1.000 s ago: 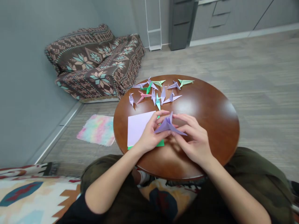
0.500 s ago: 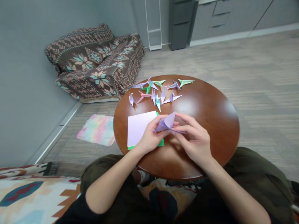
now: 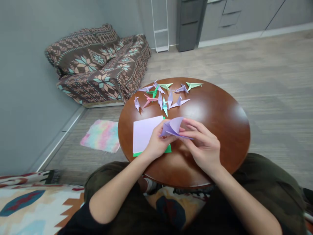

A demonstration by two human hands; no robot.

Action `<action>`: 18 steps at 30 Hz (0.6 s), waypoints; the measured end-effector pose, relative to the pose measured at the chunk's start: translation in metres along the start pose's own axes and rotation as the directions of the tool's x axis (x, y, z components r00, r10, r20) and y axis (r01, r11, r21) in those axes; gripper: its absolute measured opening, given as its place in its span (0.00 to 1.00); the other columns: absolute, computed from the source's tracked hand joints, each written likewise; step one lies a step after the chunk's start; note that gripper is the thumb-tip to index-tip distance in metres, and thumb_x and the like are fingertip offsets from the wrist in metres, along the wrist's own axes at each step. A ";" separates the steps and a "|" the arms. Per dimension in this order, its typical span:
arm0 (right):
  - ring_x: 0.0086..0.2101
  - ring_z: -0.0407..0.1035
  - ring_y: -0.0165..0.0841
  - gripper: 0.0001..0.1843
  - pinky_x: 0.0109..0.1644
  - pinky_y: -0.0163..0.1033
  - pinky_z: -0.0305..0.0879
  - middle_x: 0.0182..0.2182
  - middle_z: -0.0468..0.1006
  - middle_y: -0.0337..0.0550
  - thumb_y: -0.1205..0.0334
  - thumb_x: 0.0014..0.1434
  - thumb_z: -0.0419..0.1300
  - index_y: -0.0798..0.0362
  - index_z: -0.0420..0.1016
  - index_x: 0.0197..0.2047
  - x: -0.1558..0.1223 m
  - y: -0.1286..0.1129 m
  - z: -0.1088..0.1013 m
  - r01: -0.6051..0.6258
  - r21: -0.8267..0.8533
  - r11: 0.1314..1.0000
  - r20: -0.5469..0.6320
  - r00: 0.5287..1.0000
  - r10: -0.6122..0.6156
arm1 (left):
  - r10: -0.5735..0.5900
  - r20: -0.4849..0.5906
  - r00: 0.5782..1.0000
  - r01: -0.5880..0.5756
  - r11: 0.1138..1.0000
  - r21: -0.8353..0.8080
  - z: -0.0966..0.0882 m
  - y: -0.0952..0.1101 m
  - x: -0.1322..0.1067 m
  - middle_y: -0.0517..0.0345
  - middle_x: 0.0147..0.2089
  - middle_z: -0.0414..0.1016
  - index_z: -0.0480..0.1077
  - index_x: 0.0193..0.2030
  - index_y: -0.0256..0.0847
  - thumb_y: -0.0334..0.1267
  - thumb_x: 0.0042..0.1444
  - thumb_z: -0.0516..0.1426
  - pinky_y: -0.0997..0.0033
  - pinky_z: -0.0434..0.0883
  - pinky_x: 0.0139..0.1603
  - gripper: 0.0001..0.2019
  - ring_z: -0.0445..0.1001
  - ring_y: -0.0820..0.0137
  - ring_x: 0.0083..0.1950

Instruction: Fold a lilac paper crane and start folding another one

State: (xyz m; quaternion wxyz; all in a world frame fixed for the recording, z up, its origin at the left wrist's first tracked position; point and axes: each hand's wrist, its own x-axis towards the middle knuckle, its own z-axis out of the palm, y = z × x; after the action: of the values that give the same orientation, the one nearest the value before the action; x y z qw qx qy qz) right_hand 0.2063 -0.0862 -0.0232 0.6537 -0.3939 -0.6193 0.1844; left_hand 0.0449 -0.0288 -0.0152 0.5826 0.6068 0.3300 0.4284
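Between my two hands, above the near half of the round table, is a partly folded sheet of purple origami paper (image 3: pixel 174 125) with its flaps standing apart. My left hand (image 3: pixel 159 138) is closed on its left side, thumb below and fingers behind. On the right edge, my right hand (image 3: pixel 204 143) pinches the paper with thumb and fingers. Under my left hand lies a stack of square paper (image 3: pixel 145 133), pale purple on top with green showing at its edges. Several folded paper cranes (image 3: pixel 170 99) in purple, green, pink and blue stand beyond my hands.
The brown wooden table (image 3: pixel 220 120) has a rounded edge close to my knees. A sofa (image 3: pixel 102 68) under a patterned cover stands at the back left. On the floor to the left lies a fluffy pastel rug (image 3: pixel 101 135). Grey cabinets (image 3: pixel 237 19) line the back.
The purple paper's flaps have opened a little wider and tilted between my fingers. Both hands keep their hold in nearly the same place. The view has shifted very slightly.
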 end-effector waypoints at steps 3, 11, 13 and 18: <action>0.55 0.79 0.43 0.15 0.64 0.54 0.76 0.58 0.82 0.48 0.76 0.61 0.67 0.47 0.87 0.44 0.000 0.000 0.000 0.005 0.007 1.000 0.009 1.000 -0.005 | 0.011 -0.006 1.000 -0.011 1.000 0.013 0.000 0.000 0.001 0.48 0.45 0.85 0.75 0.47 0.38 0.49 0.50 0.73 0.60 0.76 0.53 0.24 0.83 0.58 0.47; 0.53 0.80 0.44 0.15 0.61 0.56 0.77 0.56 0.83 0.48 0.76 0.60 0.68 0.47 0.87 0.43 -0.001 0.001 -0.005 0.001 0.058 0.998 0.025 1.000 -0.002 | 0.048 0.114 0.992 -0.040 0.997 -0.067 -0.007 0.008 0.001 0.52 0.44 0.84 0.74 0.43 0.39 0.37 0.52 0.72 0.65 0.76 0.52 0.15 0.82 0.63 0.46; 0.50 0.81 0.43 0.16 0.58 0.56 0.79 0.56 0.83 0.47 0.78 0.60 0.67 0.46 0.87 0.43 0.000 0.003 -0.008 0.003 0.073 0.997 0.035 0.999 -0.005 | 0.012 0.269 0.963 0.036 0.984 -0.174 -0.016 0.013 0.001 0.50 0.48 0.83 0.75 0.46 0.40 0.37 0.51 0.71 0.65 0.76 0.53 0.17 0.82 0.61 0.50; 0.56 0.77 0.46 0.15 0.60 0.56 0.76 0.59 0.80 0.49 0.78 0.58 0.68 0.47 0.86 0.41 0.004 0.004 -0.014 0.064 0.045 0.997 0.090 0.994 -0.068 | -0.086 0.467 0.880 0.289 0.877 -0.384 -0.028 0.021 0.003 0.39 0.61 0.78 0.78 0.47 0.37 0.49 0.54 0.68 0.57 0.75 0.60 0.20 0.77 0.49 0.64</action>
State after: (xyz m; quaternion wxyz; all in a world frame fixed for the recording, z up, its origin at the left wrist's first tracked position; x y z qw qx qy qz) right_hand 0.2211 -0.0844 -0.0223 0.6383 -0.3506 -0.6575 0.1934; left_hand 0.0187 -0.0162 0.0044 0.8034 0.5025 0.1440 0.2851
